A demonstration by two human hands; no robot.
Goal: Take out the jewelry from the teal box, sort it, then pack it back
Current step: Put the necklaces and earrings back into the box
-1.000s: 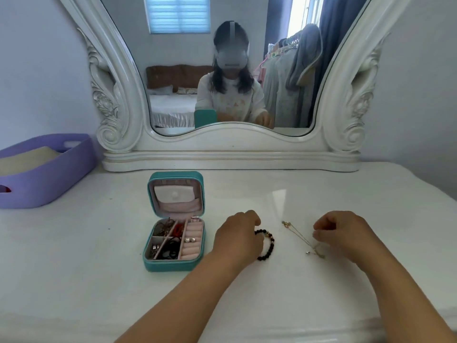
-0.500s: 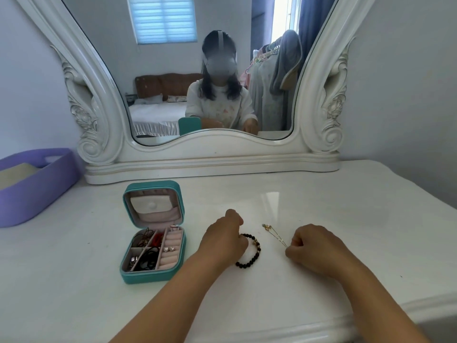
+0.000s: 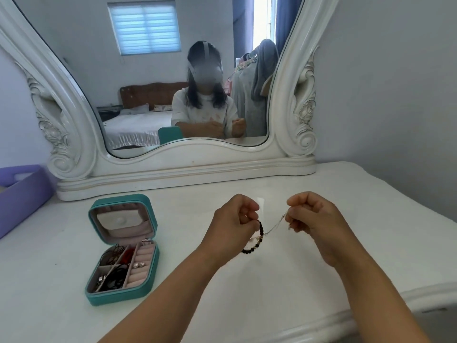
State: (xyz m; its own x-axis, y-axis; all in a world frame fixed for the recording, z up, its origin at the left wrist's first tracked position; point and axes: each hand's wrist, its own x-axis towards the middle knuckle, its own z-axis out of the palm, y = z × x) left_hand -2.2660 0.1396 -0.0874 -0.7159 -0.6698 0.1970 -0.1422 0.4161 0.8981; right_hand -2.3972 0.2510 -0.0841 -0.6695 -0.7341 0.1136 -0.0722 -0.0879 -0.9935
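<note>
The teal box (image 3: 118,297) stands open on the white dresser top at the left, its lid upright; its pink compartments hold rings, dark cords and a red piece. To its right, my left hand (image 3: 231,225) pinches a dark beaded bracelet (image 3: 257,240), which hangs above the dresser. My right hand (image 3: 314,219) pinches a thin gold chain (image 3: 275,225). The chain runs taut down-left to the bracelet and seems caught on it. Both hands are lifted off the surface.
A large white carved mirror (image 3: 173,167) stands at the back of the dresser and reflects the person. A purple basket (image 3: 22,194) sits at the far left. The dresser's front edge (image 3: 309,323) runs near my forearms.
Both hands have risen from the dresser, lifting the bracelet and the chain off the surface. The chain is now stretched between my hands. The camera has tilted up and shifted right.
</note>
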